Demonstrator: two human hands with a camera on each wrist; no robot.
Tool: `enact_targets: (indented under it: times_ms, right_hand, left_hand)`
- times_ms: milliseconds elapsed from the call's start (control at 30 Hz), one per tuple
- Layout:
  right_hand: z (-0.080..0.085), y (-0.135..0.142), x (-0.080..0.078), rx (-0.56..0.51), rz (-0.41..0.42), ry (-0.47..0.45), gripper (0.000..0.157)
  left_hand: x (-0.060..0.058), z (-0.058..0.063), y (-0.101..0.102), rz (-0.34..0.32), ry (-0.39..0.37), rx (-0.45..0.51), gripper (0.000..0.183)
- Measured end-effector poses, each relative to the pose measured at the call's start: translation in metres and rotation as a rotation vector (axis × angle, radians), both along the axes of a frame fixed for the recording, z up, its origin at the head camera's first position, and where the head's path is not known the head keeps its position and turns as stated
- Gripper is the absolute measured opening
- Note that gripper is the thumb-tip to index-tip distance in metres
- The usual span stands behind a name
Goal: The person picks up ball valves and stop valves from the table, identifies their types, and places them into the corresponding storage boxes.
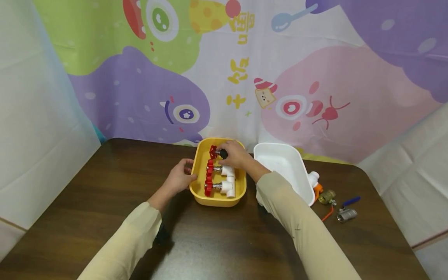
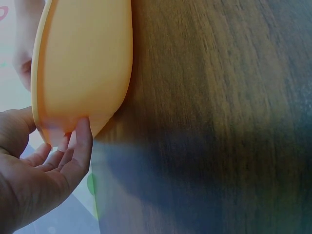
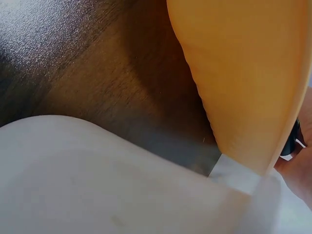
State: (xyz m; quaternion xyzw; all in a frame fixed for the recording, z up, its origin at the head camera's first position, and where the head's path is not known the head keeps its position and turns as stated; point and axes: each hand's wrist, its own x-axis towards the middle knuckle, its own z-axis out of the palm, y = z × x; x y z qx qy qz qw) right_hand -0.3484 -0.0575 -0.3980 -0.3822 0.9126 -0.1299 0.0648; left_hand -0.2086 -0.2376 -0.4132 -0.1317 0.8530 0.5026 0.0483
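Observation:
In the head view, a yellow tray (image 1: 196, 194) holds white plastic valves (image 1: 228, 187) with red handwheels (image 1: 208, 189), lined up along its length. My right hand (image 1: 235, 154) reaches over the tray's far right side and grips a valve with a black body (image 1: 223, 154) and a red handwheel. In the right wrist view only part of that hand (image 3: 300, 165) shows, beyond the tray wall. My left hand (image 1: 179, 177) holds the tray's left rim. The left wrist view shows its fingers (image 2: 84, 141) against the outer wall, with the thumb at the rim.
A white tray (image 1: 306, 175) stands just right of the yellow one. Beside it lie a white valve with an orange handle (image 1: 317, 189), a brass valve (image 1: 327, 197) with a red lever and a silver valve (image 1: 347, 215) with a blue lever. A printed curtain (image 1: 224, 77) hangs behind the table.

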Motion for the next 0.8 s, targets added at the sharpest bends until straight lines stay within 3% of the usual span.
enact_targets:
  times_ms: [333, 800]
  right_hand:
    - [-0.0024, -0.0008, -0.0016, -0.01, -0.001, -0.016, 0.046]
    - [0.0047, 0.0036, -0.0021, -0.026, -0.018, -0.11, 0.054]
  left_hand:
    - [-0.0016, -0.0006, 0.0016, -0.008, 0.014, 0.007, 0.05]
    - [0.0006, -0.0013, -0.0003, -0.013, 0.031, 0.013, 0.049]
